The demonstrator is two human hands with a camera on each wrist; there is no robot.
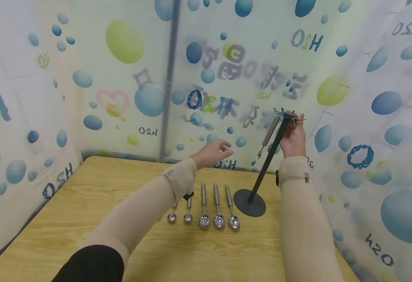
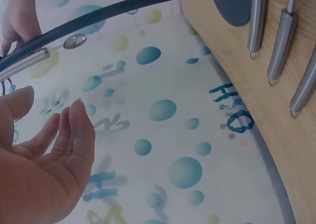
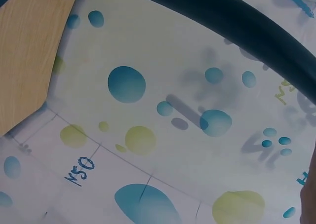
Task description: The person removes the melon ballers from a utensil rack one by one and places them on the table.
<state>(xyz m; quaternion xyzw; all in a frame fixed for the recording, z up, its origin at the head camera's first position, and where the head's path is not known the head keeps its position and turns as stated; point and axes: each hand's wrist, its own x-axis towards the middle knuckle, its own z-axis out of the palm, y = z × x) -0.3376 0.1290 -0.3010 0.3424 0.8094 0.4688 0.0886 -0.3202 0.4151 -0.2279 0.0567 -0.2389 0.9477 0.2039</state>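
Observation:
A dark metal stand [image 1: 267, 161] with hooks around its top rises from a round base and looks tilted in the head view. My right hand [image 1: 293, 137] grips it at the top, fingers beside the hooks. From a hook on its left side hangs a small metal measuring spoon [image 1: 270, 131], bowl down. To the left of it, my left hand [image 1: 213, 152] hovers over the table's far edge with loosely bent fingers and nothing in them; the left wrist view shows that palm [image 2: 49, 177] near the hanging spoon's handle [image 2: 24, 64].
Several metal spoons lie in a row on the wooden table [image 1: 139, 243], handles pointing away; the bigger ones [image 1: 218, 220] are nearest the stand's base [image 1: 241, 200]. My left forearm partly covers the smaller ones [image 1: 188, 217]. Patterned curtains [image 1: 146, 70] enclose the table's back and sides.

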